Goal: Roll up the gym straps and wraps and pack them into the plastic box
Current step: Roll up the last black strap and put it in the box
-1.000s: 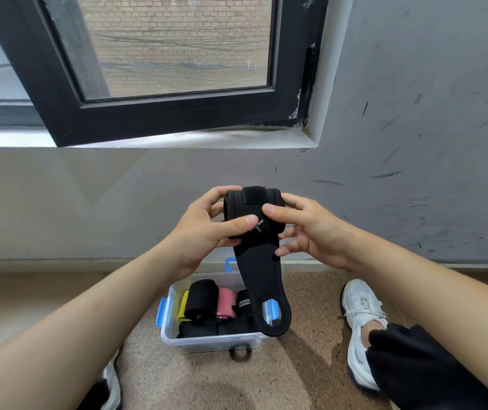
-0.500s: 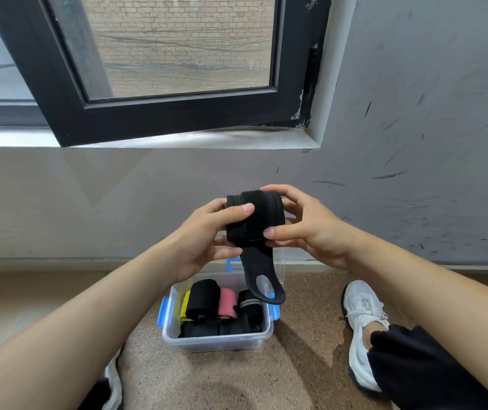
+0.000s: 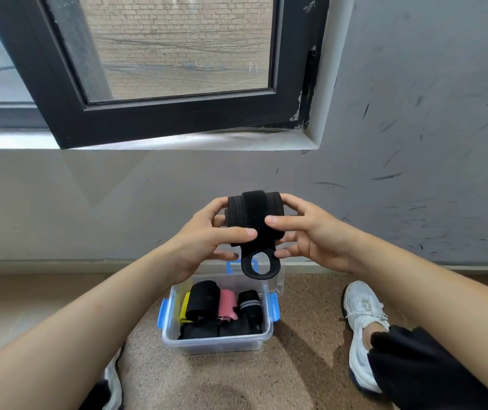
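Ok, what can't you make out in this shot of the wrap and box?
Head view:
- Far side of the rolled black fabric wrap: hidden by the left hand and right hand.
- Floor of the clear plastic box: covered by packed fabric rolls.
- Left white shoe: mostly under the left forearm.

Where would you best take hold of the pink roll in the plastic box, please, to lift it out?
Probably pinch the pink roll by its exposed top, coming straight down from above. Black rolls flank it closely, blocking its sides, and the plastic box is open on top. The left hand and right hand hold the black wrap.
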{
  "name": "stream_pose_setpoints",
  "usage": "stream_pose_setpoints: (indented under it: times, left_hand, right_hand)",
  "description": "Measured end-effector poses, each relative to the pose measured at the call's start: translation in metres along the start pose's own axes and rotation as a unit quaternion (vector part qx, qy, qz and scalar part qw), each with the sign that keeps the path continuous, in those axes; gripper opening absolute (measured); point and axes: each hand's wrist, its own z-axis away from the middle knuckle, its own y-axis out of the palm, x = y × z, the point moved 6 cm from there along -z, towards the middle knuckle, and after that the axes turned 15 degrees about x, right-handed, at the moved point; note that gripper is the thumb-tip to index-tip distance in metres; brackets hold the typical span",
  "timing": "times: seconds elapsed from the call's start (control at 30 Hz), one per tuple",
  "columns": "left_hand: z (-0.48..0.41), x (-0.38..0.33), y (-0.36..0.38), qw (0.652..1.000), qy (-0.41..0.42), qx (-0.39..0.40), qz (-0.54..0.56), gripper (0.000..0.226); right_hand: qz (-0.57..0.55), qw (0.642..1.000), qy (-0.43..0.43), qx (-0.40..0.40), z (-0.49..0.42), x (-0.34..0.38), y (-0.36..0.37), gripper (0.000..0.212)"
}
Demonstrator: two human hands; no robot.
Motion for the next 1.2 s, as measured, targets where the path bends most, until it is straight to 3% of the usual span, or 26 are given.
stream_pose_setpoints:
  times: [0.1, 0.2, 0.4, 0.53, 0.67, 0.77, 0.97, 1.1, 1.2]
  left_hand:
    - [0.002, 0.007, 0.006, 0.998, -0.059, 0.032, 0.020, 0.057]
    - [0.002, 0.011, 0.010, 0.994, -0.090, 0.034, 0.050, 0.064]
    - [0.002, 0.008, 0.008, 0.997, -0.060, 0.008, 0.051, 0.044]
    - [0.000, 0.009, 0.005, 0.996, -0.031, 0.010, 0.077, 0.059]
    - [-0.001, 0.013, 0.000, 0.990, -0.012, -0.042, 0.136, 0.071]
    - [0.001, 0.023, 0.004, 0.983, -0.048, -0.070, 0.161, 0.067]
    - [0.002, 0.054, 0.009, 0.971, -0.074, -0.114, 0.197, 0.055]
    - [0.007, 0.072, 0.001, 0.965, -0.084, -0.137, 0.206, 0.046]
    - [0.010, 0.085, -0.004, 0.963, -0.086, -0.139, 0.214, 0.050]
  right_hand:
    - [-0.001, 1.000, -0.023, -0.005, 0.000, 0.000, -0.003, 0.060]
    - [0.020, 0.999, -0.039, -0.019, 0.002, 0.001, -0.003, 0.060]
    - [0.095, 0.995, -0.014, 0.012, 0.005, 0.003, 0.000, 0.063]
    - [0.066, 0.998, 0.018, 0.010, 0.006, 0.001, 0.000, 0.046]
    - [0.028, 0.999, -0.024, -0.035, 0.003, -0.003, -0.004, 0.040]
    - [-0.005, 0.993, -0.052, -0.105, -0.001, -0.012, -0.005, 0.044]
    - [0.044, 0.989, -0.016, -0.142, -0.007, -0.052, 0.010, 0.053]
    - [-0.024, 0.991, -0.003, -0.131, -0.009, -0.072, 0.013, 0.026]
    - [-0.029, 0.989, 0.008, -0.147, -0.008, -0.085, 0.018, 0.022]
